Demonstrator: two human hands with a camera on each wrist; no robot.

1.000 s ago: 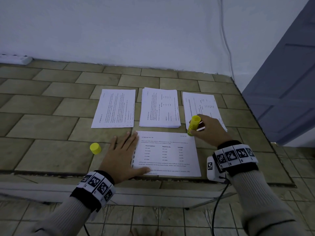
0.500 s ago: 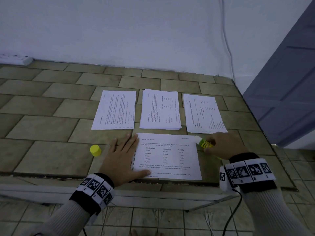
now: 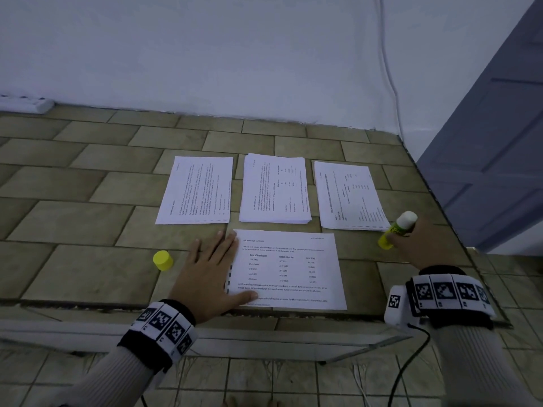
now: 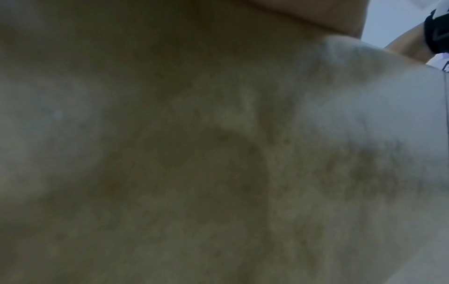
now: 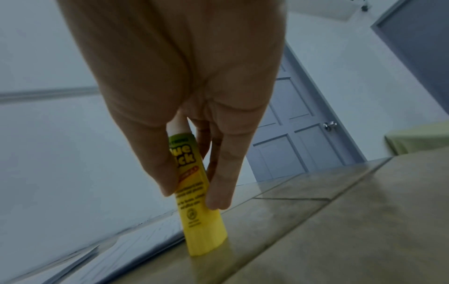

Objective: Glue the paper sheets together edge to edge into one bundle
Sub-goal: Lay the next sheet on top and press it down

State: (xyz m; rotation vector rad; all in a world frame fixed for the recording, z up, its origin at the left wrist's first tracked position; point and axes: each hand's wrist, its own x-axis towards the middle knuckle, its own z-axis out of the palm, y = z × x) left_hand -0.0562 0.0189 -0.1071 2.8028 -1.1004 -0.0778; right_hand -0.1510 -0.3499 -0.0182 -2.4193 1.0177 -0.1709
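Observation:
A printed sheet [image 3: 289, 271] lies near the front edge of the tiled counter. My left hand [image 3: 211, 274] lies flat with straight fingers, thumb and fingertips pressing the sheet's left edge. Behind it lie a left sheet [image 3: 195, 190], a middle stack [image 3: 274, 189] and a right stack [image 3: 348, 196]. My right hand [image 3: 411, 245] grips a yellow glue stick [image 3: 396, 230] [image 5: 196, 201], its yellow base on the tile right of the sheets, its white uncapped end up. The yellow cap [image 3: 162, 260] stands left of my left hand. The left wrist view is a blur.
The counter's right edge [image 3: 446, 218] runs close beside my right hand, with a grey-blue door [image 3: 493, 160] beyond it. A white power strip [image 3: 26, 104] sits at the far left against the wall. A cable [image 3: 388, 69] hangs down the wall.
My right hand has carried the glue stick from the near sheet's top right corner out to the right, onto the tile. The stick now rests base down. My left hand has stayed put.

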